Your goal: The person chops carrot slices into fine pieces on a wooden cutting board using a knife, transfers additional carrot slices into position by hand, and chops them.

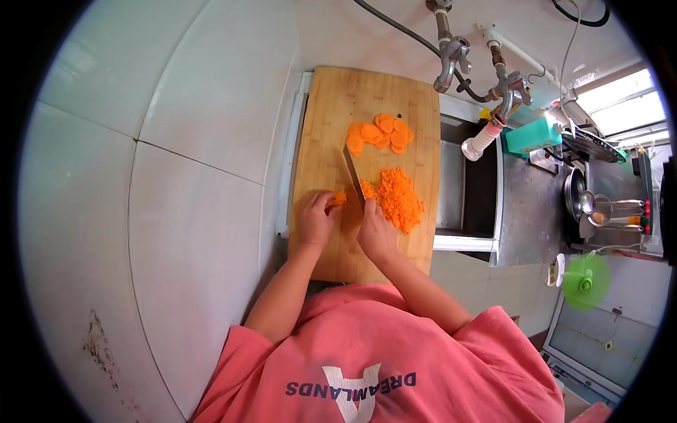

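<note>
My right hand (376, 229) is closed round the handle of a kitchen knife (353, 171), its blade pointing away from me and to the left. Against the blade's right side lies a heap of finely chopped carrot (400, 200). My left hand (316, 218) is curled, fingertips closed on a small bunch of carrot strips (337, 200) left of the blade. Farther up the wooden cutting board (331, 106) is a loose group of round carrot slices (384, 132).
A tiled wall (197, 197) stands close on the left. To the right are a sink (451, 187) under metal taps (451, 60), a teal bottle (534, 136) and a metal counter (530, 211) with pans and ladles. Farther right is a green fan (586, 282).
</note>
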Tool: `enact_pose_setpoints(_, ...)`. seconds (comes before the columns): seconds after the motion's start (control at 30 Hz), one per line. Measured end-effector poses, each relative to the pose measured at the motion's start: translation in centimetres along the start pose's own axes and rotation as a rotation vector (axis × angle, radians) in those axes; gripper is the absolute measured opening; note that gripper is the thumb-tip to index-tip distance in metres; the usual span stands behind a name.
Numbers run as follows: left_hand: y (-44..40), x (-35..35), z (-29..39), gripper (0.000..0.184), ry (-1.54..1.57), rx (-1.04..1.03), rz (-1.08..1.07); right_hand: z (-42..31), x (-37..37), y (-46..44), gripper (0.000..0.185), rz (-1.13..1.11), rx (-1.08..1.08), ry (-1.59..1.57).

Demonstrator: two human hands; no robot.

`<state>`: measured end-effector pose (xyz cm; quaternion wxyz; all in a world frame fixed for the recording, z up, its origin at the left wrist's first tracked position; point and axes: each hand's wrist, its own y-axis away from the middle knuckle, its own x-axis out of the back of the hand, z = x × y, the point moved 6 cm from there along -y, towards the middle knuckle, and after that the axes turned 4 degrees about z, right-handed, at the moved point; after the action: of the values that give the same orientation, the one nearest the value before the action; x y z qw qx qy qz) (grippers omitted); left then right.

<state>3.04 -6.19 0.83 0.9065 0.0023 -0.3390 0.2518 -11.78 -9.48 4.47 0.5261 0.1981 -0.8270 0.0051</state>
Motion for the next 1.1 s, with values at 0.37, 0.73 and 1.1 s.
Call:
enact_pose_setpoints(0.37, -0.3, 0.5, -0.1, 0.029, 0.050, 0.045, 0.026, -2.1, 0.9, -0.3, 0.024, -0.026, 0.018, -0.105)
enact_pose_setpoints(0.73, -0.2, 0.2, -0.2, 0.018, -0.004, -0.077, 0.051, -3.0, 0.0, -0.8, 0.027, 0.011, 0.096, -0.099)
enact_pose_setpoints(1.1, -0.4, 0.3, 0.4, 0.015, -0.029, -0.104, 0.075, -3.2, -0.5, -1.1, 0.024, 0.004, 0.108, -0.073)
